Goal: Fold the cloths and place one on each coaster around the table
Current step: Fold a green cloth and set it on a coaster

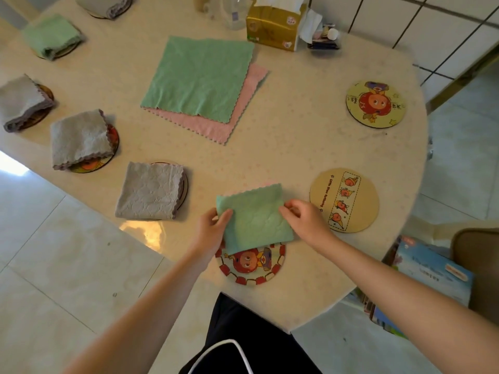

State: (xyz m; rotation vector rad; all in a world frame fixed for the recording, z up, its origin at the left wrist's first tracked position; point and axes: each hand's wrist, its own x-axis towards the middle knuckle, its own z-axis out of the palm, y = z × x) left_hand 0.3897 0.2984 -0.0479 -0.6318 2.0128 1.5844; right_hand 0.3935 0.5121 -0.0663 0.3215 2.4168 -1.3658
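Two hands pinch a folded green cloth (255,220) at lower centre of the frame: the left hand (213,225) grips its left edge, the right hand (303,218) its right edge. The cloth overlaps the upper part of a red-rimmed coaster (252,268) on the surface (297,136). A tan coaster (344,200) lies just right of the right hand.

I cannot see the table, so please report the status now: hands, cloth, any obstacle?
Left hand and right hand both pinch folded green cloth. Cloth overlaps red-rimmed coaster, not yet released. Nothing in the way.
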